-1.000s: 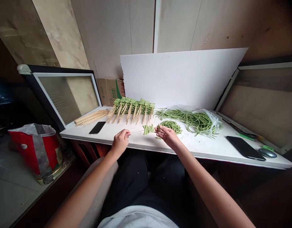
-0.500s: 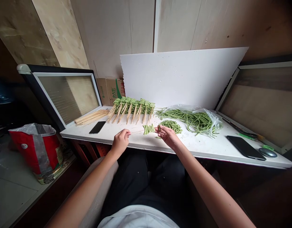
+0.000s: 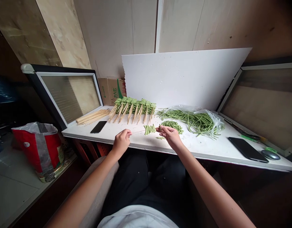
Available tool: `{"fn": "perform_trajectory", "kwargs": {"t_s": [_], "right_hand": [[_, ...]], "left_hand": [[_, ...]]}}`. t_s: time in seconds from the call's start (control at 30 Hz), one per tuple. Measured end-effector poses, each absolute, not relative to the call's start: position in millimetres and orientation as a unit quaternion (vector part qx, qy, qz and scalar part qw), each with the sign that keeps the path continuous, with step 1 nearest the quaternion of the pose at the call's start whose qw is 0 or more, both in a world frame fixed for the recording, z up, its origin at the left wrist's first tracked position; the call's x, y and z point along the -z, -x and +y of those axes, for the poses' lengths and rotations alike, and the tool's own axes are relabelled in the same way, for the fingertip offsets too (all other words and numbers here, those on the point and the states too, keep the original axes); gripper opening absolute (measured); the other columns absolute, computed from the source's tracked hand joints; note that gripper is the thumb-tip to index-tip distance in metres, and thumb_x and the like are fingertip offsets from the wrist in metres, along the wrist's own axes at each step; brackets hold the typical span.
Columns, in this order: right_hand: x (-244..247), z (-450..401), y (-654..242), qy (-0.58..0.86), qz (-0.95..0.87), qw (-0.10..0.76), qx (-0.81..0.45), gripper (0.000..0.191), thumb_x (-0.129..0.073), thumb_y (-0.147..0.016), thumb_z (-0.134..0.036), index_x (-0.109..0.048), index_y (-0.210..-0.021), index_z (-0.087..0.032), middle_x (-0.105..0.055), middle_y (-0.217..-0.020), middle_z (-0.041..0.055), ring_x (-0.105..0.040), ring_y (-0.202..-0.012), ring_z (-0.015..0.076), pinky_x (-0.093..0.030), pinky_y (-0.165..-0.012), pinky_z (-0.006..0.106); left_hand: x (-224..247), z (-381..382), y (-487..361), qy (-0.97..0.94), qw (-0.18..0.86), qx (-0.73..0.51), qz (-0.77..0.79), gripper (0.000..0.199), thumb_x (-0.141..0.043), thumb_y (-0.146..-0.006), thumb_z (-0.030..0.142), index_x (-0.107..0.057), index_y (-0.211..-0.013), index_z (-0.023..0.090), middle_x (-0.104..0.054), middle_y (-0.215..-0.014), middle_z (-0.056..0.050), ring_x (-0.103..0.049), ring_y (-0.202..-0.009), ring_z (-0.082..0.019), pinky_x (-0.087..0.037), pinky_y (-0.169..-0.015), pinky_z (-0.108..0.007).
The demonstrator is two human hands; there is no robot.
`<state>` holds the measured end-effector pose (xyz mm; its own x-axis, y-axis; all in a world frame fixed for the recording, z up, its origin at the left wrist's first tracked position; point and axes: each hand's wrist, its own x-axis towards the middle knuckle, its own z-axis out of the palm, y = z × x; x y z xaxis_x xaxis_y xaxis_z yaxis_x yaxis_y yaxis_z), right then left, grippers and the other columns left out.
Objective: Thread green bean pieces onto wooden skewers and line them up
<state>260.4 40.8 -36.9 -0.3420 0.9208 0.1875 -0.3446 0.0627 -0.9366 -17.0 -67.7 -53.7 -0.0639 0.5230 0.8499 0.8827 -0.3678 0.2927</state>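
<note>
We list, from the left: a red woven sack (image 3: 39, 152) lined with clear plastic stands on the floor, and behind it a framed glass freezer lid (image 3: 67, 96) is propped up. A cardboard box (image 3: 111, 91) sits behind the white table (image 3: 207, 150), beside an upright white foam board (image 3: 183, 79).

On the table we count a bundle of bare bamboo sticks (image 3: 93, 116), a black smartphone (image 3: 98, 127), and a row of finished bean skewers (image 3: 133, 106), their points facing us.

Our left hand (image 3: 121, 141) is closed narrowly around the blunt end of a bamboo skewer (image 3: 138, 131). Green bean pieces (image 3: 150, 129) are threaded along the skewer, which lies between our hands, just above the table. Our right hand (image 3: 170, 136) pinches what appears to be a short green bean piece (image 3: 159, 128) near the skewer's tip.

Just past it lie a heap of cut green beans (image 3: 172, 126), with a stray piece (image 3: 160, 137) near our right hand, and long beans (image 3: 195, 120) in a plastic bag. At the far right are a second, larger smartphone (image 3: 247, 149) and a round grey object (image 3: 270, 154).
</note>
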Motion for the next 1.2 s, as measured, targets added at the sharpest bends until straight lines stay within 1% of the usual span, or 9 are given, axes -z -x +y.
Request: {"fn": "perform_trajectory", "kwargs": {"t_s": [0.4,0.57,0.63,0.73,0.83,0.9,0.97,1.07,1.2], "right_hand": [[35,37,-259,0.286,-0.533,0.519,-0.604,0.032,-0.087,-0.076,-0.049,-0.083,-0.088,-0.020,-0.080,-0.098,0.0109,-0.074,-0.099,0.0251,-0.061,-0.077,0.031],[48,36,-247,0.297,-0.507,0.519,-0.620,0.035,-0.092,-0.068,-0.050,-0.081,-0.078,-0.019,-0.077,-0.085,0.0077,-0.072,-0.085,0.0220,-0.063,-0.075,0.034],[51,35,-244,0.300,-0.497,0.515,-0.631,0.035,-0.093,-0.067,-0.050,-0.081,-0.078,-0.018,-0.077,-0.085,0.0076,-0.072,-0.086,0.0225,-0.063,-0.077,0.035],[47,37,-249,0.299,-0.525,0.494,-0.625,0.037,-0.091,-0.071,-0.050,-0.082,-0.088,-0.018,-0.078,-0.098,0.0098,-0.073,-0.095,0.0251,-0.064,-0.080,0.036],[39,45,-264,0.286,-0.601,0.490,-0.563,0.051,-0.088,-0.076,-0.047,-0.078,-0.118,-0.022,-0.079,-0.109,0.0104,-0.073,-0.101,0.0269,-0.063,-0.081,0.039],[37,54,-277,0.293,-0.662,0.495,-0.481,0.058,-0.086,-0.079,-0.044,-0.071,-0.132,-0.024,-0.079,-0.107,0.0101,-0.073,-0.097,0.0271,-0.062,-0.081,0.042],[40,66,-289,0.322,-0.717,0.483,-0.387,0.046,-0.084,-0.081,-0.038,-0.075,-0.124,-0.025,-0.080,-0.100,0.0097,-0.073,-0.093,0.0279,-0.060,-0.084,0.045],[50,82,-302,0.351,-0.775,0.445,-0.280,0.018,-0.086,-0.074,-0.026,-0.083,-0.092,-0.025,-0.079,-0.092,0.0088,-0.071,-0.094,0.0296,-0.054,-0.096,0.049],[61,95,-312,0.364,-0.813,0.382,-0.245,0.018,-0.088,-0.068,-0.021,-0.083,-0.085,-0.026,-0.077,-0.078,0.0058,-0.068,-0.081,0.0267,-0.053,-0.092,0.045]], "left_hand": [[50,-72,9,0.663,0.188,0.501,-0.523,0.028,-0.046,-0.088,-0.001,-0.062,-0.088,0.022,-0.075,-0.082,-0.002,-0.075,-0.078,-0.017,-0.056,-0.069,-0.024],[53,-72,8,0.663,0.178,0.487,-0.540,0.026,-0.048,-0.090,0.002,-0.063,-0.088,0.022,-0.076,-0.082,-0.002,-0.074,-0.078,-0.018,-0.056,-0.071,-0.026],[54,-71,9,0.662,0.175,0.487,-0.542,0.025,-0.049,-0.090,0.002,-0.064,-0.088,0.022,-0.076,-0.083,-0.003,-0.074,-0.078,-0.018,-0.056,-0.071,-0.026],[53,-70,12,0.657,0.174,0.495,-0.542,0.023,-0.050,-0.091,0.005,-0.065,-0.087,0.022,-0.076,-0.081,-0.003,-0.074,-0.076,-0.018,-0.055,-0.070,-0.026],[53,-69,16,0.649,0.171,0.501,-0.546,0.022,-0.050,-0.092,0.007,-0.065,-0.085,0.021,-0.075,-0.079,-0.002,-0.072,-0.072,-0.018,-0.053,-0.067,-0.025],[52,-68,19,0.646,0.167,0.500,-0.552,0.022,-0.050,-0.091,0.007,-0.064,-0.085,0.022,-0.075,-0.078,-0.002,-0.072,-0.071,-0.017,-0.052,-0.066,-0.025],[53,-67,22,0.643,0.162,0.500,-0.557,0.021,-0.050,-0.090,0.007,-0.064,-0.085,0.022,-0.075,-0.078,-0.002,-0.072,-0.071,-0.017,-0.052,-0.066,-0.025],[56,-65,25,0.641,0.155,0.499,-0.563,0.021,-0.051,-0.090,0.006,-0.065,-0.085,0.022,-0.074,-0.077,-0.002,-0.071,-0.070,-0.017,-0.052,-0.067,-0.025],[61,-61,27,0.637,0.147,0.491,-0.576,0.020,-0.052,-0.090,0.008,-0.065,-0.086,0.022,-0.074,-0.077,-0.002,-0.070,-0.068,-0.018,-0.052,-0.067,-0.026]]}}
